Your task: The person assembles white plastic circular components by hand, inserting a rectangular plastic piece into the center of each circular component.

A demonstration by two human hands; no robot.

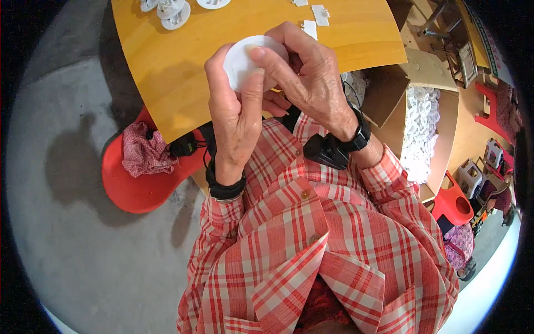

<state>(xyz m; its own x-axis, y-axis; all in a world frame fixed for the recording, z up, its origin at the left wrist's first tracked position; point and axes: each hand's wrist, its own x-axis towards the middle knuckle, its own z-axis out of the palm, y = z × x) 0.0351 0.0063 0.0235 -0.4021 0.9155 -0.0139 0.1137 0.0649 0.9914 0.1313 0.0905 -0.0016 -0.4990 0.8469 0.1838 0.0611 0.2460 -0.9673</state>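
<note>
A round white plastic disc (236, 64) is held up between my two hands, above the near edge of the wooden table. My left hand (236, 111) grips its left and lower rim, thumb on the face. My right hand (311, 72) holds it from the right, with the thumb pressed on the upper face and the fingers curled behind. The disc's underside is hidden. Beyond it on the table lie flat white plastic pieces (321, 15) at the right. A cluster of white round parts (175, 14) sits at the far left, beside another white round part (213, 2).
The yellow wooden table (167, 78) ends just ahead of my body. Left of me a red stool (128, 189) carries a checked cloth (146, 150). An open cardboard box (445, 133) at right holds many white plastic parts (420, 128). Further right stands another red stool (453, 200).
</note>
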